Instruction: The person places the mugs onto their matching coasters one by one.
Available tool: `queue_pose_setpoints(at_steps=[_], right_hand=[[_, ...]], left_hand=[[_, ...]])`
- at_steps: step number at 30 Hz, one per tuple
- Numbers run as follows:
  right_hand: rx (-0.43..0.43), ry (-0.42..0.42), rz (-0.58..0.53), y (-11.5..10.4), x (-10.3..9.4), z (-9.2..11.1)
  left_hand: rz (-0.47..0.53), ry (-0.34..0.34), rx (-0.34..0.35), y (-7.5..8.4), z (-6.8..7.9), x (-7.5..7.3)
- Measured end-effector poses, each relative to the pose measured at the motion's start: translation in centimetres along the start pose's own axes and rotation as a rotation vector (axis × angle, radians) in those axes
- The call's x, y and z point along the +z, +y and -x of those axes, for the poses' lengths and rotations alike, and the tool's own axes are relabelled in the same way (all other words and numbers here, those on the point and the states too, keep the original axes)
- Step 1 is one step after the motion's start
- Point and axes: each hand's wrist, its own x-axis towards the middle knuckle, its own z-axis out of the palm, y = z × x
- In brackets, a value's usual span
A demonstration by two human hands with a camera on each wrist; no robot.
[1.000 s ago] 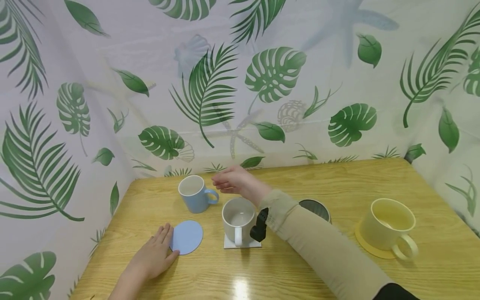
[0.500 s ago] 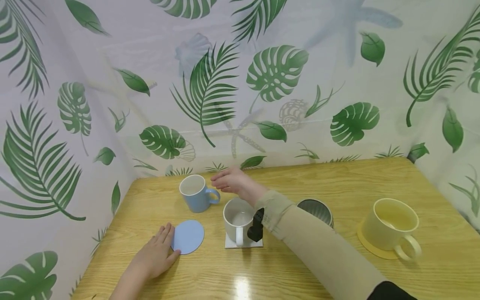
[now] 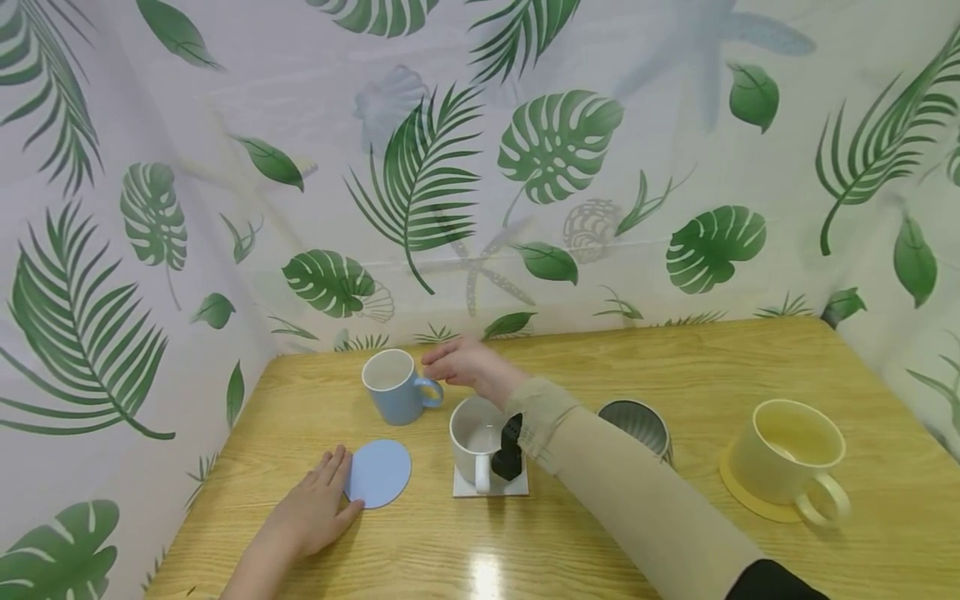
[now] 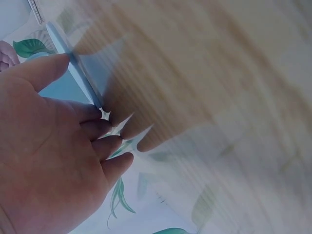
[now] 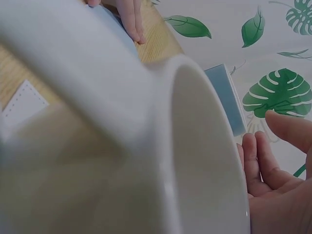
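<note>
My left hand (image 3: 307,512) lies palm down on the table, fingers straight, with thumb and fingertips at the left edge of a round light-blue coaster (image 3: 381,473). In the left wrist view the coaster (image 4: 80,73) appears nearly edge-on beside the thumb. A light-blue mug (image 3: 393,400) stands upright behind the coaster, its handle pointing right. Reaching over a white mug (image 3: 467,458), my right hand (image 3: 472,368) has its fingertips right by the blue mug's handle. The right wrist view shows that hand's thumb and fingers (image 5: 254,161) spread apart, holding nothing.
Beneath the white mug is a white square coaster (image 3: 463,490). A dark ribbed cup (image 3: 637,425) is partly hidden behind my right sleeve (image 3: 622,483). On the right, a yellow mug (image 3: 772,471) stands on a yellow round coaster (image 3: 750,504). Leaf-patterned cloth (image 3: 450,192) backs the table.
My right hand has edged left, closer to the blue mug's handle, and the forearm has shifted with it. The left hand and the mugs keep their places while the head view drifts slightly.
</note>
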Motion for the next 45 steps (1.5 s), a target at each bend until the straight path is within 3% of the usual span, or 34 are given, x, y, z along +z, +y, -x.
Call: queue_pose_setpoints(at_steps=[9, 17, 27, 35, 45], right_hand=[[0.01, -0.009, 0.003, -0.1, 0.4, -0.4], [0.019, 0.001, 0.001, 0.3, 0.3, -0.8], [0.0, -0.036, 0.054, 0.8, 0.1, -0.9], [-0.011, -0.041, 0.186, 0.9, 0.2, -1.3], [0.011, -0.048, 0.227, 0.9, 0.4, -1.5]], left_hand=[[0.008, 0.004, -0.001, -0.3, 0.0, 0.2], [-0.03, 0.05, 0.022, -1.6, -0.4, 1.4], [0.007, 0.015, 0.004, -0.4, 0.2, 0.3], [-0.007, 0.016, 0.003, -0.4, 0.2, 0.2], [0.002, 0.028, 0.016, -0.5, 0.3, 0.3]])
